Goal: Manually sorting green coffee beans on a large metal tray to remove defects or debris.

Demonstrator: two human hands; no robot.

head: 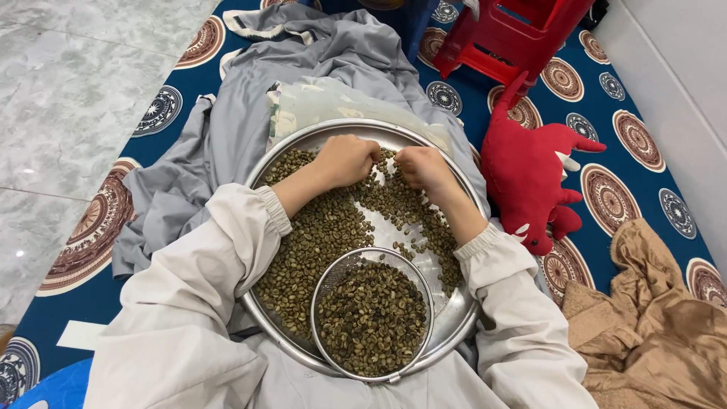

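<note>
Head view, our lap: left hand (347,160) and right hand (424,167), fingers curled, pinch beans (318,235) at tray (314,136) far edge. Sieve (372,314), near edge, heaped with beans. Much remains loose on tray, by our judgement.

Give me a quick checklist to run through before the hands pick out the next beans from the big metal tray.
1. Both hands over the beans: ok. The left hand and right hand rest curled on the green beans at the far side of the tray.
2. Big metal tray level on the lap: ok, no beans seen spilled past its rim.
3. Small mesh sieve within reach: ok, it sits in the tray's near side.
4. Room in the sieve: not ok, it looks nearly full.
5. What each grip holds: cannot tell, fingers are curled under.
6. Red plush toy clear of the tray: ok, beside it on the mat.
</note>
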